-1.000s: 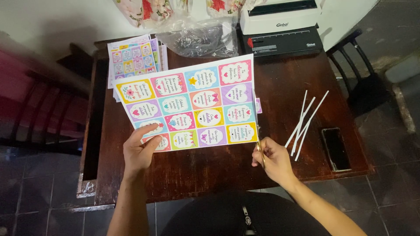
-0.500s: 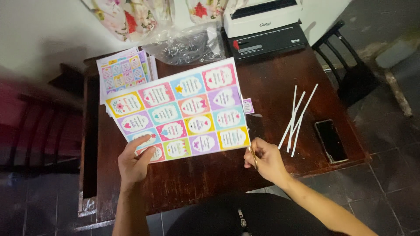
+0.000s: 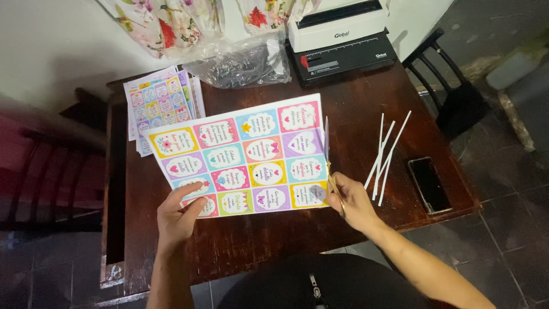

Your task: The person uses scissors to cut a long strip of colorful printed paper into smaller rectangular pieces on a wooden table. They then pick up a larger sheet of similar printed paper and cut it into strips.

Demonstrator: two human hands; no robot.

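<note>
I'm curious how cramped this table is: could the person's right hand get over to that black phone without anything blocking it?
Probably yes. The right hand, holding scissors, is near the phone; only flat white paper strips lie between on the table.

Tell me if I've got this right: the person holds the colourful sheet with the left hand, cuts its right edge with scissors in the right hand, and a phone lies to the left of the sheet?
Not quite. The phone lies to the right of the sheet, beyond the white paper strips, as the head view shows. The rest stands: the left hand holds the sheet and the right hand works the scissors at its right edge.
</note>
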